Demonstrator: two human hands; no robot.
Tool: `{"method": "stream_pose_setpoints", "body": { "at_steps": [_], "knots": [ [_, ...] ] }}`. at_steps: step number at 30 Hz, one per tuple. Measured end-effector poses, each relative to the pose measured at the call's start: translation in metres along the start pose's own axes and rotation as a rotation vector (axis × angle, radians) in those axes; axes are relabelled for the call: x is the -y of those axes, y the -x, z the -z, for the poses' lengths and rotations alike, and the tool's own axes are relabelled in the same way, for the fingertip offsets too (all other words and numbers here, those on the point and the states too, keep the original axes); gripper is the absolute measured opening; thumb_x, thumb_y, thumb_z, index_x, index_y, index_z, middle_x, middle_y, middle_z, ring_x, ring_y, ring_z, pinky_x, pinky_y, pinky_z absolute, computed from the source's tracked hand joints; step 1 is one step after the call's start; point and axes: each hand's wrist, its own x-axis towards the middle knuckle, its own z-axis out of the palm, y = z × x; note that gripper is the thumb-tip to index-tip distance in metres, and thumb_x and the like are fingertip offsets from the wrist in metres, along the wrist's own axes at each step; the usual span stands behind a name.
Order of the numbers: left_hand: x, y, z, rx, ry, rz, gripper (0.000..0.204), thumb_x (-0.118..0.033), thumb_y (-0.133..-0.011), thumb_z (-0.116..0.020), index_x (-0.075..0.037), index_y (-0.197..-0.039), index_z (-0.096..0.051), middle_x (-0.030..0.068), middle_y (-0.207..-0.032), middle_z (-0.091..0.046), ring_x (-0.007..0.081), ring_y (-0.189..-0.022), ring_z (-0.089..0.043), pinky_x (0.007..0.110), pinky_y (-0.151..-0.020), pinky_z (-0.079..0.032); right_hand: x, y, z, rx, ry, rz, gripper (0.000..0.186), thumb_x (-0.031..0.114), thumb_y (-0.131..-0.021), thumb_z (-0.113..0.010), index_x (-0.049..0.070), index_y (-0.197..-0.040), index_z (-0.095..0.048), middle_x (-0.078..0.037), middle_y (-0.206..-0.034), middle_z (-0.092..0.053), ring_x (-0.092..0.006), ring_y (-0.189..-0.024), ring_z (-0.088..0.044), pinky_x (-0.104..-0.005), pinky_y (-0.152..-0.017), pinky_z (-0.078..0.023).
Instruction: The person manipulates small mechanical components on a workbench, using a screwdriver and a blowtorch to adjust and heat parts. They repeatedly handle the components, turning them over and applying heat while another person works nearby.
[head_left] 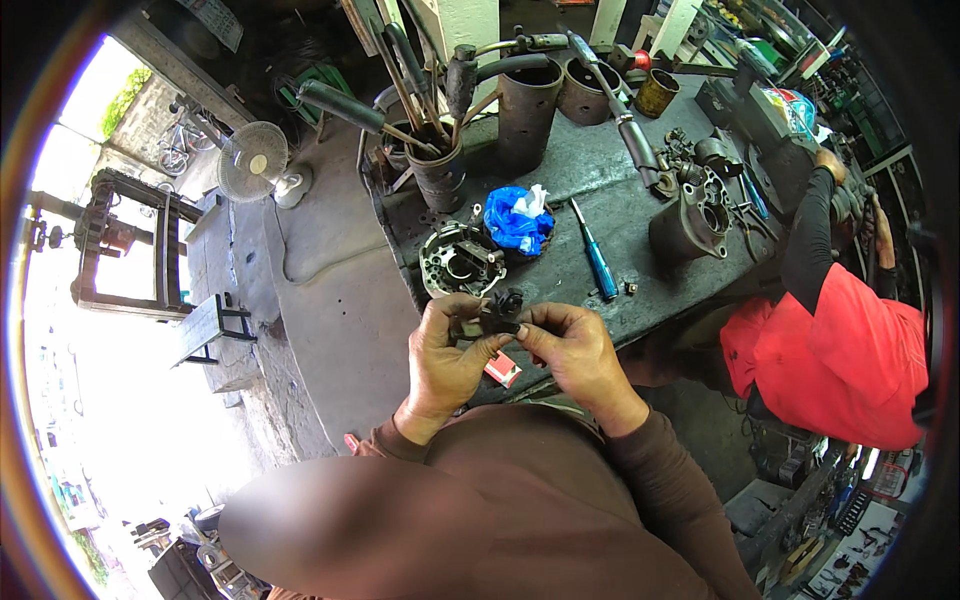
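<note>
My left hand (443,362) pinches a small black part with pale metal on it (497,316), held just over the near edge of the workbench (565,318). The fingertips of my right hand (580,362) are closed on the same part's right end. Its exact kind is hard to make out, as fingers cover much of it. Just beyond lies a round, open metal housing (462,262), like an alternator end cover. A crumpled blue bag with white tissue (518,222) sits beside it, and a blue-handled screwdriver (599,265) lies to the right. Below my hands is a small red and white box (503,370).
A can of hammers and tools (438,182) and a tall dark cylinder (527,118) stand at the back. A cast metal housing (690,225) rests to the right. A co-worker in a red shirt (830,350) works there. A fan (253,163) stands left.
</note>
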Motion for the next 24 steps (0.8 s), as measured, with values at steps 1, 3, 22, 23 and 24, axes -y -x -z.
{"method": "stream_pose_setpoints", "body": {
  "at_steps": [1,3,22,23,24],
  "knots": [
    [-0.001,-0.001,0.001,0.003,-0.114,-0.029,0.045,0.0,-0.085,-0.088,0.0,-0.121,-0.061,0.0071,-0.112,-0.073,0.0148,-0.101,-0.07,0.031,-0.088,-0.059,-0.002,-0.001,0.002,0.008,-0.075,-0.044,0.012,0.01,-0.099,-0.075,-0.001,-0.102,-0.074,0.0,-0.082,-0.068,-0.0064,-0.068,-0.058,-0.0235,-0.061,-0.046],
    [-0.004,-0.002,0.003,0.025,-0.213,-0.034,0.042,-0.001,-0.086,-0.087,0.001,-0.12,-0.063,0.0072,-0.109,-0.074,0.015,-0.099,-0.071,0.031,-0.088,-0.059,-0.005,-0.002,0.004,0.022,-0.18,-0.1,0.011,0.01,-0.099,-0.075,-0.001,-0.101,-0.074,0.001,-0.08,-0.067,-0.0058,-0.068,-0.057,-0.0222,-0.061,-0.045],
    [0.011,-0.008,0.006,0.007,0.574,0.312,0.045,0.005,-0.089,-0.081,0.001,-0.127,-0.057,0.0119,-0.112,-0.073,0.0198,-0.099,-0.072,0.033,-0.088,-0.063,0.007,0.002,-0.011,-0.145,0.192,0.17,0.012,0.007,-0.096,-0.074,-0.005,-0.093,-0.073,0.0,-0.075,-0.067,-0.0033,-0.072,-0.055,-0.025,-0.062,-0.046],
    [0.01,-0.008,0.005,0.009,0.54,0.3,0.046,0.006,-0.089,-0.081,0.0,-0.128,-0.057,0.0117,-0.112,-0.073,0.0198,-0.099,-0.072,0.033,-0.089,-0.063,0.007,0.001,-0.011,-0.147,0.185,0.181,0.012,0.006,-0.095,-0.074,-0.005,-0.093,-0.073,0.0,-0.075,-0.068,-0.0033,-0.072,-0.056,-0.025,-0.062,-0.046],
    [0.009,-0.009,0.005,0.012,0.513,0.287,0.048,0.007,-0.089,-0.081,-0.001,-0.129,-0.056,0.0114,-0.113,-0.072,0.0197,-0.1,-0.072,0.033,-0.089,-0.062,0.007,0.001,-0.011,-0.147,0.19,0.179,0.012,0.007,-0.095,-0.074,-0.005,-0.094,-0.073,0.0,-0.076,-0.068,-0.0034,-0.072,-0.056,-0.025,-0.062,-0.046]
  ]
}}
